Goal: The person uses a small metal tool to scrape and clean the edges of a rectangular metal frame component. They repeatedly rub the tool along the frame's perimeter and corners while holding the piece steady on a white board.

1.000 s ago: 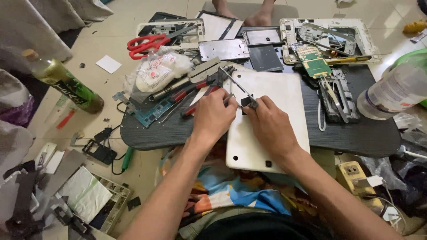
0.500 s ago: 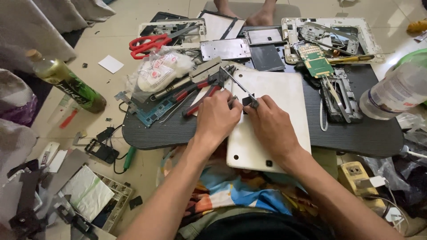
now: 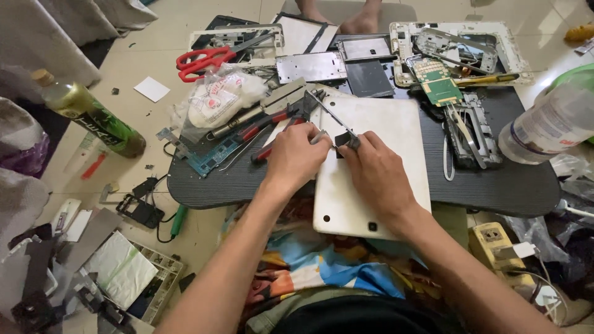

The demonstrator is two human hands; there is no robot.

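Observation:
A white tablet [image 3: 377, 167] lies face down on a dark oval board [image 3: 495, 185]. Both my hands rest on its upper left part. My right hand [image 3: 374, 170] pinches a small black part [image 3: 342, 141] together with thin metal tweezers [image 3: 331, 117] that stick out up and to the left. My left hand [image 3: 296, 158] is closed beside it, fingertips touching a small grey piece [image 3: 320, 137] at the tablet's edge. What lies under my fingers is hidden.
Red-handled pliers [image 3: 266, 127], red scissors [image 3: 201, 60], a white bag [image 3: 219, 99], circuit boards [image 3: 439, 86] and dismantled tablet frames [image 3: 458, 43] crowd the board's far side. A green bottle [image 3: 93, 114] lies left, a clear bottle [image 3: 547, 127] right. Someone's bare feet [image 3: 359, 18] are at the top.
Both hands stay on the same spot of the tablet; only slight finger shifts around the small black part.

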